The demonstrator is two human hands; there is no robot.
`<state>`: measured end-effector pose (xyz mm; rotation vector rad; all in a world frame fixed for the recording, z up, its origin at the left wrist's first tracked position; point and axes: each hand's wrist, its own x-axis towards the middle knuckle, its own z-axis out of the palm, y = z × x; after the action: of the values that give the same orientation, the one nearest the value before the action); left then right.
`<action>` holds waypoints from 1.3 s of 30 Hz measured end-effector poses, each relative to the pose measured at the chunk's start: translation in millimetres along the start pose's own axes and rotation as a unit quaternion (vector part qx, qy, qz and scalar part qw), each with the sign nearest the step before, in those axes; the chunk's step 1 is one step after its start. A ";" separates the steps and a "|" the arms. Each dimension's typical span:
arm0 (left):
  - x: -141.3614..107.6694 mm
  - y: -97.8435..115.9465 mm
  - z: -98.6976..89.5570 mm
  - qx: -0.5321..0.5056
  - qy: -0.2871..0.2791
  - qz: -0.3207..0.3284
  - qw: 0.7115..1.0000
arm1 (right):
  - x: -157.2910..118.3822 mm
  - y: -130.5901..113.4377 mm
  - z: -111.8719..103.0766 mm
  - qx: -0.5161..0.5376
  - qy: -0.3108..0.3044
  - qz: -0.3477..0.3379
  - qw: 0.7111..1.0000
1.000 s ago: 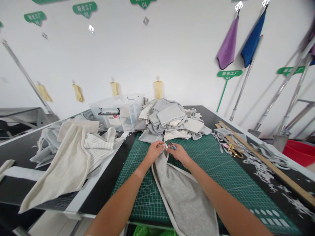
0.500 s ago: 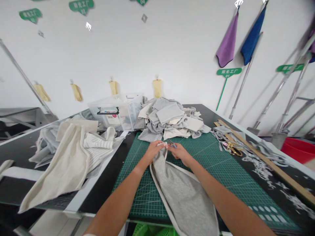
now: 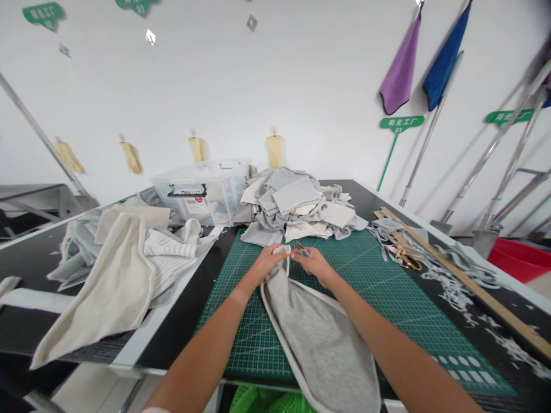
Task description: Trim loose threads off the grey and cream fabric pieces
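As left hand [image 3: 267, 261] pinches cloth [image 3: 318, 332], right hand [image 3: 313, 264] holds snips [image 3: 303, 251], arms [image 3: 217, 335] outstretched

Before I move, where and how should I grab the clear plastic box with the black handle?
Probably by the black handle, from the near side: the clear plastic box turns that handle toward you, and the handle looks free of cloth. The heap of grey and cream fabric pieces crowds the box's right side.

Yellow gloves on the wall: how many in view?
4, in a row: far-left glove, second glove to its right, third glove above the clear bin, fourth glove above the fabric pile. More may hide behind these.
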<state>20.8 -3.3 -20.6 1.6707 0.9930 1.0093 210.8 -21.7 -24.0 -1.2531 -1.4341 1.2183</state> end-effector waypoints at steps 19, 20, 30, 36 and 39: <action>6.0 -4.5 6.1 0.062 -0.001 0.037 0.997 | 6.7 7.3 -2.0 -0.037 0.084 -0.048 0.995; 6.2 -3.7 5.8 0.058 -0.008 0.037 0.998 | 6.9 7.7 -2.5 -0.035 0.086 -0.049 0.995; 0.1 3.5 5.5 -0.009 -0.047 -0.003 0.999 | 5.9 4.3 -2.5 -0.022 0.063 -0.062 0.996; -4.2 5.0 5.4 -0.055 -0.054 -0.033 0.997 | 4.7 3.1 -1.3 -0.026 0.063 -0.077 0.995; -2.4 5.0 6.1 -0.056 -0.041 -0.040 0.997 | 4.5 2.5 -0.9 -0.031 0.074 -0.082 0.993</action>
<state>26.5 -8.5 -17.8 1.5556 0.9249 0.9189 211.6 -17.0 -26.3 -1.2148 -1.4439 0.9596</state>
